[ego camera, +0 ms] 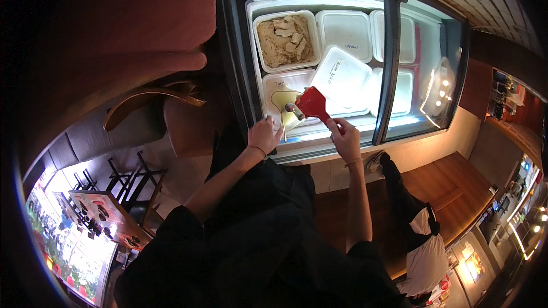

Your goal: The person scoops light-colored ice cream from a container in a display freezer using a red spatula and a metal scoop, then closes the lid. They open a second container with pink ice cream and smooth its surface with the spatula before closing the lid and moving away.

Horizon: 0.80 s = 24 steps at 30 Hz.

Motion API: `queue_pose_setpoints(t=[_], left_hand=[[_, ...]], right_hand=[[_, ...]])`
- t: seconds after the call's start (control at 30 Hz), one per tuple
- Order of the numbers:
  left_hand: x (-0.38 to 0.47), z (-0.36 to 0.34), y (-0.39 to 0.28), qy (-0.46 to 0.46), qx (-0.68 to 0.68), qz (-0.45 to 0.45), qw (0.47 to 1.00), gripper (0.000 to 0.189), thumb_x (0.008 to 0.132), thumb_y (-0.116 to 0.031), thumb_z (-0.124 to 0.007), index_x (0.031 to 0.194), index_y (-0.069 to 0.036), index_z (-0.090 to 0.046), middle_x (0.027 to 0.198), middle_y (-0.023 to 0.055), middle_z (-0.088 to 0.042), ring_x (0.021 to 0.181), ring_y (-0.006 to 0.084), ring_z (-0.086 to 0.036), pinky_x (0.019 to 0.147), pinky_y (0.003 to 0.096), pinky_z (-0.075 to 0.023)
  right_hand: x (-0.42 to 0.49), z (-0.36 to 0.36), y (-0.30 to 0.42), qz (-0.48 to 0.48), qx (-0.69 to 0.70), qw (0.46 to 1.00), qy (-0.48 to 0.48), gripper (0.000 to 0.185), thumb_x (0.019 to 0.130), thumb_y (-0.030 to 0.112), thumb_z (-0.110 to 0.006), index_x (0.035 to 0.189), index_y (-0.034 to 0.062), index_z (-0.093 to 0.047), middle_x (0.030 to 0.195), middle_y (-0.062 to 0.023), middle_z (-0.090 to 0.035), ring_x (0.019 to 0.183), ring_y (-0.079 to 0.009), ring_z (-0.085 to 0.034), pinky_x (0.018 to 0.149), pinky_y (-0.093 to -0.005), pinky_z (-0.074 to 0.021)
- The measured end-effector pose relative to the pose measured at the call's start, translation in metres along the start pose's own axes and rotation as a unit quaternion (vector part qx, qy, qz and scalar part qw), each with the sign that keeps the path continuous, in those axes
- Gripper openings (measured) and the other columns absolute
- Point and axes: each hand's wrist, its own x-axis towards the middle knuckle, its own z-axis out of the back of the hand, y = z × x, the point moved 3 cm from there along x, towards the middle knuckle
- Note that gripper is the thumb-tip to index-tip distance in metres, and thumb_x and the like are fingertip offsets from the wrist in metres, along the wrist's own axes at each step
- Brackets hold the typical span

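My right hand (346, 139) grips the handle of a red spatula (313, 102), whose far edge carries bits of pale ice cream. Beside that edge is a rounded metal tool head (294, 111), apparently a scoop. My left hand (263, 137) is closed at the near edge of a thin-rimmed, see-through vessel (280, 102) with something pale yellow in or behind it; its exact shape is hard to make out. Both hands are over an open chest freezer (239, 72). Beyond them, an uncovered white tub (316, 30) holds light brown ice cream (284, 40) with a rough, scraped surface.
A loose white lid (342, 79) bearing handwriting lies askew over other lidded tubs (344, 30). Sliding glass (421, 72) covers the freezer's right end. A chair with a wooden arm (150, 98) stands at left. Another person (426, 244) is at right, near a wooden surface (441, 196).
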Motion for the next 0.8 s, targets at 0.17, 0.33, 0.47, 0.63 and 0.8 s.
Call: queue_pose_setpoints(t=[0.17,0.33,0.47,0.63,0.8], left_hand=[[0.030,0.019,-0.016,-0.105,0.116,-0.187,0.970,0.039,0.079,-0.022,-0.064,0.111,-0.004,-0.050,0.091,0.0137,-0.059,0.090,0.0293,-0.060,0.080,0.0375,-0.0484],[0.024,-0.015,-0.008,0.050,0.136,0.032,0.989,0.054,0.083,-0.051,-0.055,0.077,0.001,-0.066,0.080,0.0195,-0.066,0.073,0.0316,-0.066,0.066,0.0398,-0.0537],[0.026,-0.068,0.014,0.242,-0.055,0.123,0.961,0.054,0.085,-0.048,-0.051,0.080,0.003,-0.066,0.081,0.0215,-0.066,0.077,0.0327,-0.066,0.069,0.0416,-0.0527],[0.028,-0.086,0.022,0.162,0.033,0.052,0.985,0.043,0.085,-0.035,-0.050,0.084,0.005,-0.065,0.081,0.0234,-0.065,0.082,0.0348,-0.065,0.076,0.0426,-0.0511],[0.006,-0.061,-0.010,0.084,0.015,0.070,0.994,0.040,0.085,-0.032,-0.048,0.084,0.004,-0.067,0.084,0.0252,-0.064,0.084,0.0389,-0.063,0.078,0.0454,-0.0504]], right_hand=[[-0.035,-0.018,0.010,0.058,-0.146,0.985,-0.070,0.029,0.088,0.030,-0.056,0.087,0.0019,-0.065,0.064,-0.0174,-0.062,0.057,-0.0301,-0.062,0.054,-0.0381,-0.0461],[-0.047,-0.026,0.018,0.111,-0.204,0.965,-0.120,0.025,0.090,0.029,-0.054,0.087,0.0051,-0.061,0.064,-0.0169,-0.062,0.060,-0.0351,-0.061,0.053,-0.0423,-0.0462],[-0.038,-0.025,0.032,0.200,-0.321,0.917,-0.128,0.022,0.090,0.030,-0.055,0.096,0.0096,-0.061,0.064,-0.0136,-0.060,0.058,-0.0315,-0.062,0.049,-0.0400,-0.0454],[-0.001,-0.038,0.037,0.332,-0.461,0.821,-0.062,0.017,0.088,0.027,-0.054,0.088,0.0104,-0.059,0.061,-0.0082,-0.057,0.056,-0.0245,-0.061,0.050,-0.0359,-0.0476],[0.036,-0.064,0.034,0.340,-0.532,0.775,0.014,0.012,0.080,0.019,-0.059,0.078,0.0079,-0.062,0.066,-0.0098,-0.063,0.064,-0.0228,-0.065,0.057,-0.0349,-0.0495]])
